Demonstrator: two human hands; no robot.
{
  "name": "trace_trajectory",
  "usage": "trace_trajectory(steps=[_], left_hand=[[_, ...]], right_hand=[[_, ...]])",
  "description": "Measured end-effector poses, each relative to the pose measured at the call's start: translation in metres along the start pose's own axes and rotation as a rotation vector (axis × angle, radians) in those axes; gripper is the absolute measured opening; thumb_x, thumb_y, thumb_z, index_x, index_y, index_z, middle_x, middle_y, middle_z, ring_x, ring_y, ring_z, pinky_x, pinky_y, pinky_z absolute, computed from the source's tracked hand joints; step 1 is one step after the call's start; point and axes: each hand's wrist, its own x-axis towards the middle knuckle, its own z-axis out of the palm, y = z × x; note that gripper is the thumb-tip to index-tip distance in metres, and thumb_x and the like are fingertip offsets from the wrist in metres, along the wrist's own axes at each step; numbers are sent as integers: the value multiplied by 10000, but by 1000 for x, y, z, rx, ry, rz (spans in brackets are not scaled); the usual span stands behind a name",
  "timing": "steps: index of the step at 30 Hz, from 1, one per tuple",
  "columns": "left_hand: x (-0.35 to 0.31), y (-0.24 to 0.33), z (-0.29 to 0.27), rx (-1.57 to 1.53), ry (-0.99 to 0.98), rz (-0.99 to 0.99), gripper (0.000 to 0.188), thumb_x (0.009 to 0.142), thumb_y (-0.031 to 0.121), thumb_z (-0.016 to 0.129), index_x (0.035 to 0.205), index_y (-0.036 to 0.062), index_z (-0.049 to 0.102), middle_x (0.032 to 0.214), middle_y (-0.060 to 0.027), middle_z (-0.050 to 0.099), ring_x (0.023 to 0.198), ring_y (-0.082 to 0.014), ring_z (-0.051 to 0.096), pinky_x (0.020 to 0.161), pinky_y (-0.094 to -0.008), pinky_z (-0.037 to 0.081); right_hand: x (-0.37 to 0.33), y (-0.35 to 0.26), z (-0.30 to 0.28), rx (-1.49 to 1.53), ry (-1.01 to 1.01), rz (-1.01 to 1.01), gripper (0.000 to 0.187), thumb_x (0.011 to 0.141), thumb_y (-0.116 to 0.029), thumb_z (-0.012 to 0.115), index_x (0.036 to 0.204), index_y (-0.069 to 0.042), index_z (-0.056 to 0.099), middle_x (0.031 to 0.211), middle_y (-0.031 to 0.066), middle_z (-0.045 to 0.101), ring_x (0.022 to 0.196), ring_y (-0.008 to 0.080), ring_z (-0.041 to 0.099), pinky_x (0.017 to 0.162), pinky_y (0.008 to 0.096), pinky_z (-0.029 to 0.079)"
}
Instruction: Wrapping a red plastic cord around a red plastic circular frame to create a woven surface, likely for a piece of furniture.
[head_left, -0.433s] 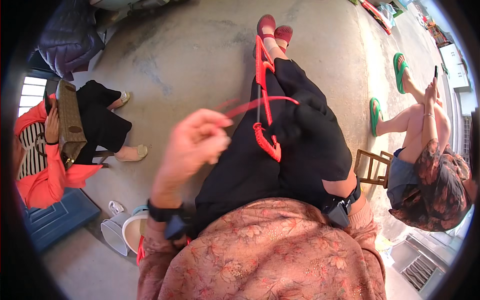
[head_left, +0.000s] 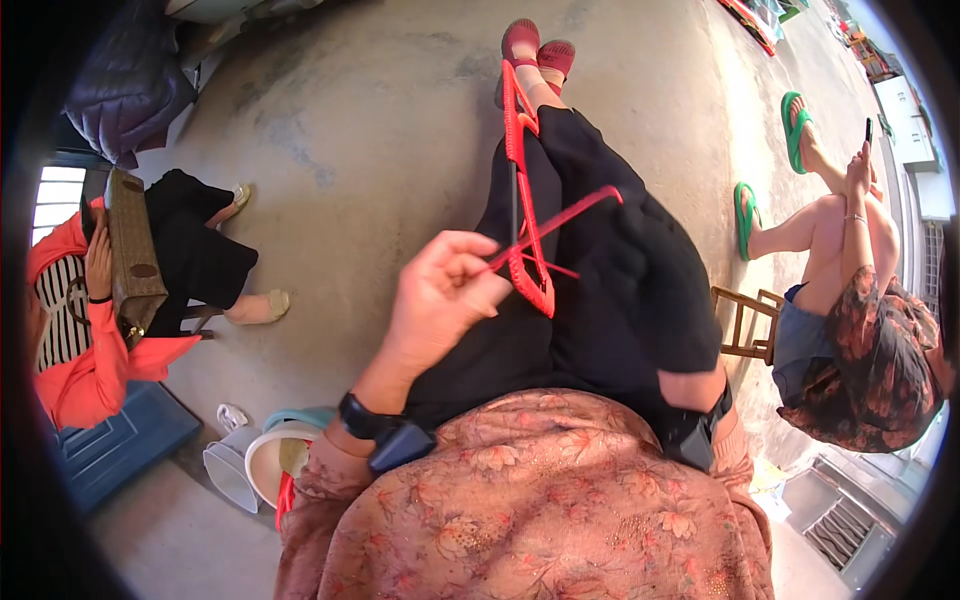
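A long narrow red-and-black frame [head_left: 515, 150] lies along my black-trousered lap and legs, partly wrapped in red strip at its near end. Close to that end, my left hand [head_left: 447, 298] pinches a thin red strip [head_left: 572, 213], whose loose lengths cross over the frame. The strip's far end curls above my thigh. My right forearm [head_left: 692, 388] comes in from the lower right. Beyond it everything is black against the black trousers, so my right hand's fingers and any hold on the frame cannot be made out.
At the left sits a person in a coral jacket with a brown bag [head_left: 137, 245]. Another person in green flip-flops [head_left: 745, 222] sits at the right by a wooden stool [head_left: 745, 322], holding a phone [head_left: 868, 130]. White buckets [head_left: 232, 468] stand beside my left elbow.
My left hand has moved right and closer to the frame, still pinching the red strip. The strip's loose end has swung up and to the right.
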Motion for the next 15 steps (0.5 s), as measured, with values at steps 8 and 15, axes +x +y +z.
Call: trace_trajectory(steps=[8,15], left_hand=[[28,-20,-31,215,89,-74,94,916,81,576,945,4,622,726,-41,626,613,-43,566,529,-179,476],[23,-27,-6,426,2,44,78,836,33,656,876,-17,610,690,4,608,611,-30,540,560,-215,444]], right_hand=[[40,52,-15,-594,-87,55,152,822,-43,611,969,-28,649,773,66,609,660,146,580,610,275,465],[44,55,-4,-928,-54,-129,152,776,-152,701,887,-48,694,779,92,623,670,190,602,651,319,478]])
